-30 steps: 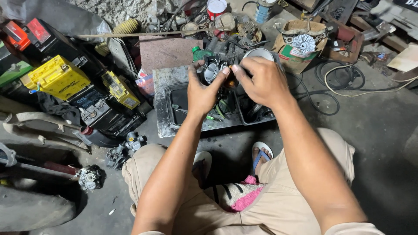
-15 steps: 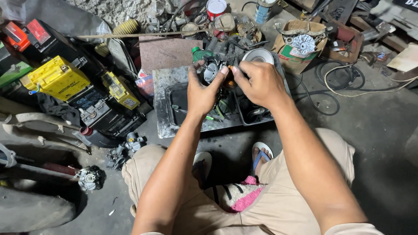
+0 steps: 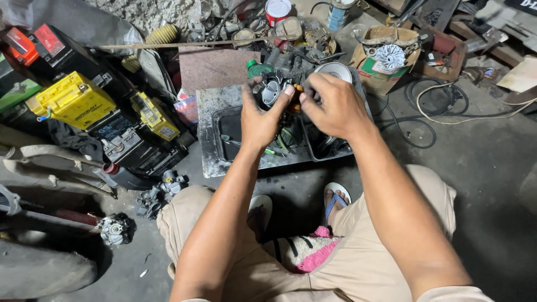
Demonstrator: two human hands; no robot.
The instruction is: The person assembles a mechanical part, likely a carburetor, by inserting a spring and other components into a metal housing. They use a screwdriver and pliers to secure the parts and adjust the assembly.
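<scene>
Left hand (image 3: 258,120) clamped on the carburetor (image 3: 272,91), held above the metal tray (image 3: 224,126). Right hand (image 3: 331,106) fingertips pinched at its side, on what I can't tell. Looks mid-job; loose parts remain in tray.

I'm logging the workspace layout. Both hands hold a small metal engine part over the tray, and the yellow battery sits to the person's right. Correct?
Not quite. The head view shows the yellow battery on the person's left. Both hands, left hand and right hand, do hold the metal engine part over the tray.

Single head-worn view, looking steeply down, close over both forearms, knees and floor clutter
</scene>
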